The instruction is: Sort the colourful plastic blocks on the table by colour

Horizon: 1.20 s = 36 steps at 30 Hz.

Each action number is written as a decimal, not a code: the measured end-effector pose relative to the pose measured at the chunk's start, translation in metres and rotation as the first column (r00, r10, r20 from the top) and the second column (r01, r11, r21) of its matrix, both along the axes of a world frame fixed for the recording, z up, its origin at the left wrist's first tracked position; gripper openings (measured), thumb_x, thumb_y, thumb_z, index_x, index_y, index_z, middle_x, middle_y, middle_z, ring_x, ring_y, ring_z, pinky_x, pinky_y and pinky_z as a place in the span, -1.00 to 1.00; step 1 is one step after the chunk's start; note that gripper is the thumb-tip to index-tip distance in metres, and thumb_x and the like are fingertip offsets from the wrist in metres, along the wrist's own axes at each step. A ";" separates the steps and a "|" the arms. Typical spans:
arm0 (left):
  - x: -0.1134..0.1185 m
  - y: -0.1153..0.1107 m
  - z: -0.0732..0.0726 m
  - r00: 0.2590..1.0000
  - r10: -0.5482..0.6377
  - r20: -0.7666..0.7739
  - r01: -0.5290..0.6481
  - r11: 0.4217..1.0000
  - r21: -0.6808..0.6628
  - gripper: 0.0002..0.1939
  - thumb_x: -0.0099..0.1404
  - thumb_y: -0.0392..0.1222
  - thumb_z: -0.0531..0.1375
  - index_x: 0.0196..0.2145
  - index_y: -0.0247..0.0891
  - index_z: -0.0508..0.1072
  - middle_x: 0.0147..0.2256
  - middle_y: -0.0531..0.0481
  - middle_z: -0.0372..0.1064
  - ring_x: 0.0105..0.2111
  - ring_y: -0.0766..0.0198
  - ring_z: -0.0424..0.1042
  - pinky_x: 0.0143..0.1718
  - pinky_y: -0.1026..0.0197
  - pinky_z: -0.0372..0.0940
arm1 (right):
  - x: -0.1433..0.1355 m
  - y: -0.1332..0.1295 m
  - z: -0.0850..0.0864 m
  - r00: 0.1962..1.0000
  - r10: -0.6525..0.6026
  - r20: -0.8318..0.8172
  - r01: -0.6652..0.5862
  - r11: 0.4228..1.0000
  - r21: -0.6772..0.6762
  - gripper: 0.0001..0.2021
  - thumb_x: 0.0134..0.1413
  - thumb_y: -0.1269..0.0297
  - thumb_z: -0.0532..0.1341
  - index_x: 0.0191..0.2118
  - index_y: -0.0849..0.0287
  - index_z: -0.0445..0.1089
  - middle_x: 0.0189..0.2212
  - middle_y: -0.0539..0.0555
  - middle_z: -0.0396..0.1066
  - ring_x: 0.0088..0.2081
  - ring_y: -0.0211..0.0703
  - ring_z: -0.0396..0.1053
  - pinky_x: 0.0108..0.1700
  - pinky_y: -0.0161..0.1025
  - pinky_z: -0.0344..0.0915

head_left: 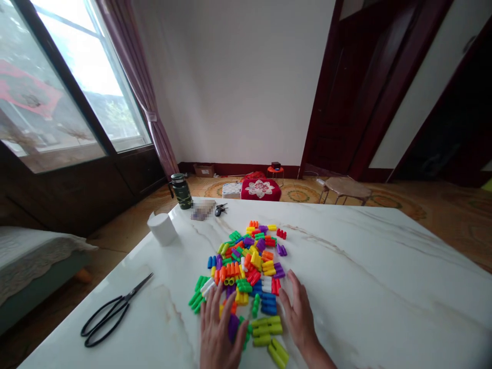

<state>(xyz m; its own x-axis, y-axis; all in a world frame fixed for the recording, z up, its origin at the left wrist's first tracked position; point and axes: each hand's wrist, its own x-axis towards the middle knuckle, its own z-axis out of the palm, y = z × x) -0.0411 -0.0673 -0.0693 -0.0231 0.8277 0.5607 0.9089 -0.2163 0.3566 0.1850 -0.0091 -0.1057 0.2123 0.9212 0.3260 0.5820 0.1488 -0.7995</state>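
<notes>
Brightly coloured plastic blocks [255,259] lie in a loose heap on the white marbled table [357,266]. My left hand [220,328] rests with spread fingers over the near left part of the heap, partly covering a purple block [232,328]. On the heap's right side is my right hand [302,315], its fingers apart beside red and blue blocks [268,303]. Between the hands, near the front, are lime green blocks [267,328]. Green and white blocks [200,294] lie just beyond my left fingertips.
Black scissors [117,310] lie at the left. Farther back are a white paper roll [162,229], a dark green flask [181,191], a blurred flat item [202,210] and keys [220,209]. Beyond the table are a red stool [260,190] and a brown stool [347,188].
</notes>
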 end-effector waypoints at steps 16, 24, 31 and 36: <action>-0.038 0.051 -0.005 0.988 0.141 -0.065 -0.148 0.983 -0.111 -0.45 0.27 0.06 0.16 0.20 -0.01 0.27 0.24 -0.06 0.19 0.25 -0.05 0.14 0.14 -0.14 0.21 | 0.002 0.203 0.043 0.933 0.332 0.136 -0.310 0.937 -0.164 -0.46 0.28 -0.07 -0.16 0.00 0.03 0.47 0.13 0.04 0.37 0.22 -0.06 0.19 0.34 0.07 -0.16; -0.033 0.051 0.001 0.991 0.131 -0.002 -0.131 0.983 -0.126 -0.49 0.30 0.05 0.14 0.17 -0.10 0.32 0.19 -0.13 0.25 0.21 -0.04 0.20 0.14 -0.12 0.20 | -0.057 0.158 0.044 0.956 0.292 0.038 -0.278 0.939 -0.204 -0.28 0.21 -0.27 -0.14 0.18 0.16 0.33 0.31 0.19 0.07 0.34 0.04 -0.03 0.32 0.02 -0.04; -0.039 0.055 0.007 0.960 0.060 0.275 -0.047 0.997 -0.053 -0.56 0.38 0.01 0.06 0.15 -0.18 0.33 0.19 -0.20 0.22 0.19 0.01 0.24 0.17 -0.11 0.19 | -0.055 0.092 0.084 0.855 0.495 -0.152 -0.517 0.830 -0.210 -0.20 0.13 -0.36 -0.09 0.26 0.15 0.21 0.27 0.19 0.17 0.30 0.03 0.09 0.30 0.04 0.03; -0.034 0.016 0.020 0.973 -0.070 0.220 0.078 0.997 -0.029 -0.56 0.39 -0.06 0.06 0.20 -0.11 0.28 0.26 -0.13 0.14 0.30 0.00 0.03 0.28 -0.23 -0.03 | -0.004 -0.018 0.068 0.910 0.406 0.082 -0.394 0.910 -0.127 -0.37 0.21 -0.16 0.01 0.30 0.03 0.12 0.29 0.13 0.15 0.32 0.05 0.06 0.33 0.17 -0.11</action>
